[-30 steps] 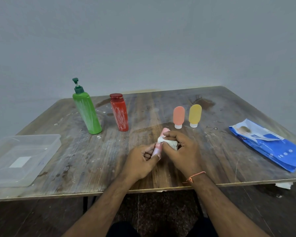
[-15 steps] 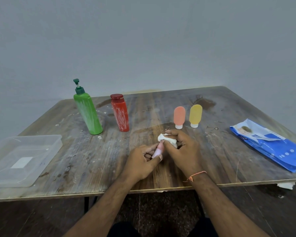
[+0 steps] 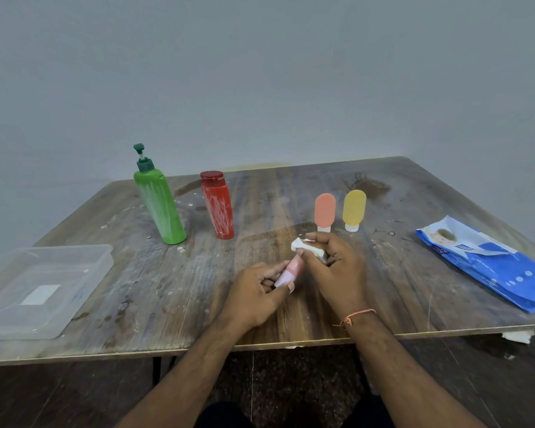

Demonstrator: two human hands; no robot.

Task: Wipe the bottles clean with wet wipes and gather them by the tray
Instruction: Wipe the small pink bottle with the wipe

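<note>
green pump bottle (image 3: pixel 159 208), red bottle (image 3: pixel 218 208), blue wipes pack (image 3: pixel 488 264)

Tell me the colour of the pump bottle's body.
Green pump bottle, streaked white; head view.

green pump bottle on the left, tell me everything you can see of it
The green pump bottle is tall and looks like plastic, with a darker green collar and a raised pump head on a pale stem. White streaks and smears run down its body, so it looks not yet wiped. It stands upright on the wooden table, at the left of the row, beside the red bottle and apart from it. No hand touches it.
</note>
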